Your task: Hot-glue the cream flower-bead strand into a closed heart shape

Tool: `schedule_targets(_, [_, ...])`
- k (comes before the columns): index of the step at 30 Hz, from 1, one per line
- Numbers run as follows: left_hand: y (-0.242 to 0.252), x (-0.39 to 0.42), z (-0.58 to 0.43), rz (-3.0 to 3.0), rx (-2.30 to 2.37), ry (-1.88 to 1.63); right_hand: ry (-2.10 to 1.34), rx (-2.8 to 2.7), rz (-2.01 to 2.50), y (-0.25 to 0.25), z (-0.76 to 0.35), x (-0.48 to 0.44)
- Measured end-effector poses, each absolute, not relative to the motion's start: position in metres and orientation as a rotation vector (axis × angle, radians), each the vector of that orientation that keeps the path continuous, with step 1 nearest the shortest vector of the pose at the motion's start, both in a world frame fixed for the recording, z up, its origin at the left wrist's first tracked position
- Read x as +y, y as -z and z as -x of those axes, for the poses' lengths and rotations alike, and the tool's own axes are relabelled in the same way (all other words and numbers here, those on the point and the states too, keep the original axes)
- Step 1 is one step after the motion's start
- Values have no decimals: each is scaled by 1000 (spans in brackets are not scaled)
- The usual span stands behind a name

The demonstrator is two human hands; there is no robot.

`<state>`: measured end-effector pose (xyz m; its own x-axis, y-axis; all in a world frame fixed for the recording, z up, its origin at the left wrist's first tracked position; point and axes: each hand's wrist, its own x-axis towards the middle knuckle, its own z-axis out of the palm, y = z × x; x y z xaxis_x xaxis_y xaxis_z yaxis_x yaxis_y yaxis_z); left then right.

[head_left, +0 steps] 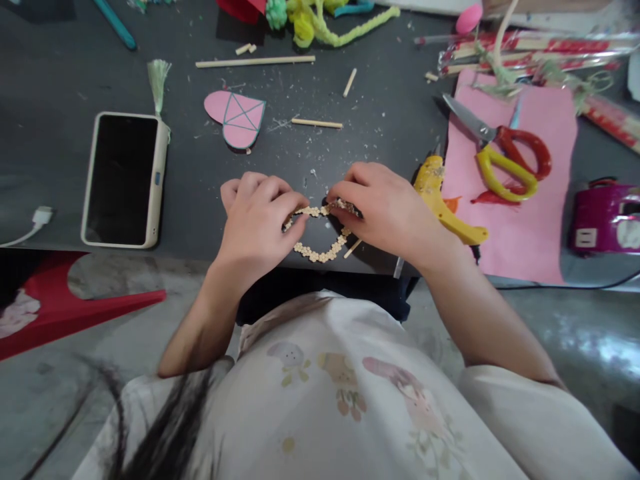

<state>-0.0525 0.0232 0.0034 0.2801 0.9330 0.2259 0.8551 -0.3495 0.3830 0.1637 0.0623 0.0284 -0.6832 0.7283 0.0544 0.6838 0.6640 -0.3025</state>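
Flower chain (320, 256) is looped between both hands, near the front edge of the table (380, 120). Short top strand bridges the fingertips; the lower curve bows toward the body. Left hand (263, 217): thumb and forefinger pinched on the loop's left side. Right hand (383, 207): fingertips closed on the upper right, some chain showing between them. Small stick (353, 249) just beside the loop's right side. Glue gun (440, 200) near the right wrist, scissors (507, 163) on pink paper (530, 247) beyond.
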Motion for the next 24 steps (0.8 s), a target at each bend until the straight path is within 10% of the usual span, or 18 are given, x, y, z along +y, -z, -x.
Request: schedule_targets(24, [-4,-34,13,-2413,1734,-805,-485,-2790,1001,-34,-203,49])
